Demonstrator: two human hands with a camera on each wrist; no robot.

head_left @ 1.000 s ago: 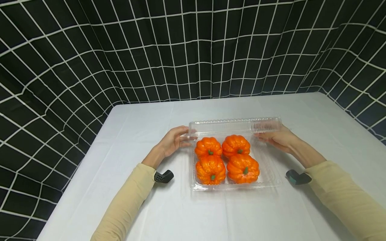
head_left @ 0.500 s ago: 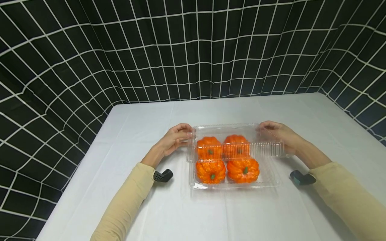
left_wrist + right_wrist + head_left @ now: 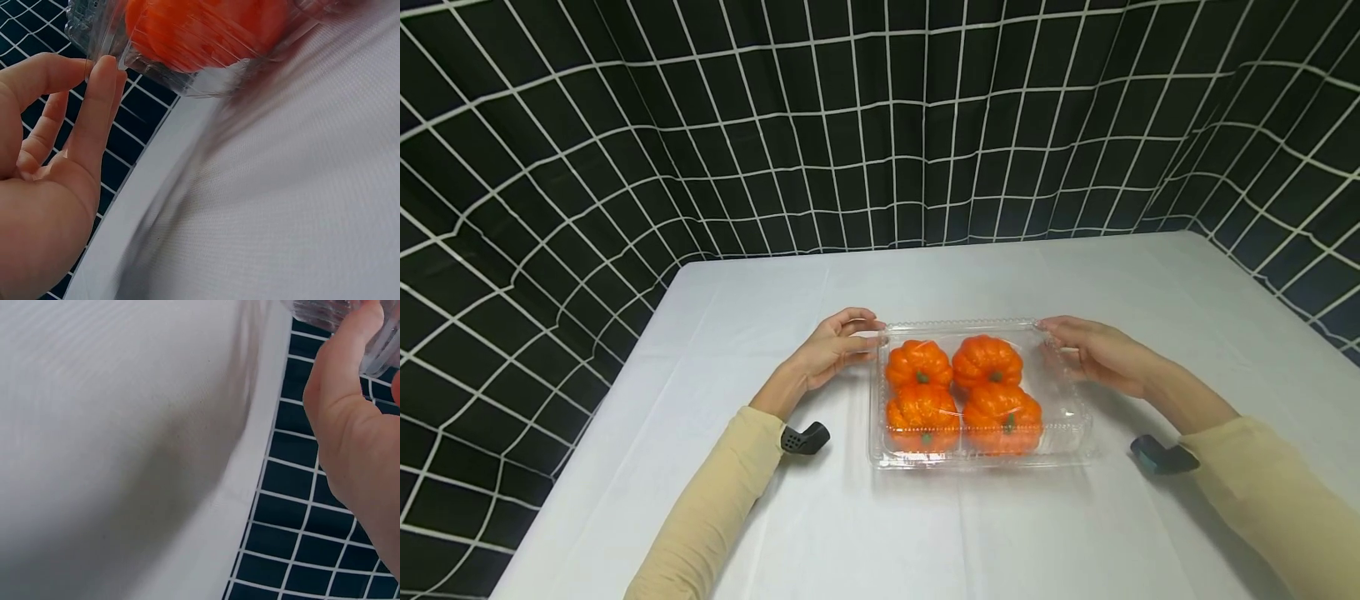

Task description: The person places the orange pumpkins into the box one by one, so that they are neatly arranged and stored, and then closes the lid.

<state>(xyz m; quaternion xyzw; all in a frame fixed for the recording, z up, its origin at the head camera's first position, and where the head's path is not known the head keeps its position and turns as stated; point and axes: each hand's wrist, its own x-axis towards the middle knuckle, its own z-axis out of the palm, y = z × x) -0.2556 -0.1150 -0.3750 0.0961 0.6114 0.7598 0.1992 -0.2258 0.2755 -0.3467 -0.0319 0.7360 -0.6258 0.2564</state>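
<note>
A clear plastic clamshell container (image 3: 981, 462) lies on the white table with several orange toy pumpkins (image 3: 922, 417) inside, their stems green. Its clear lid (image 3: 1051, 400) lies over the pumpkins, the ribbed front edge near the container's front. At the far left corner my left hand (image 3: 835, 348) pinches the plastic edge between thumb and fingers; the left wrist view shows that pinch, with one pumpkin (image 3: 206, 31) behind the plastic. My right hand (image 3: 1105, 354) holds the lid at the far right corner, the thumb underneath. In the right wrist view, the right hand's (image 3: 356, 419) fingertips are partly cut off.
A white cloth-covered table (image 3: 790, 533) surrounds the container. Behind it and at both sides hangs a black curtain with a white grid (image 3: 880, 133). Dark wrist devices sit under the left sleeve (image 3: 718, 492) and the right sleeve (image 3: 1262, 483).
The lid has swung from standing up at the back down toward me over the pumpkins. My right hand moved forward with it, then back slightly; the left hand stayed at the left corner.
</note>
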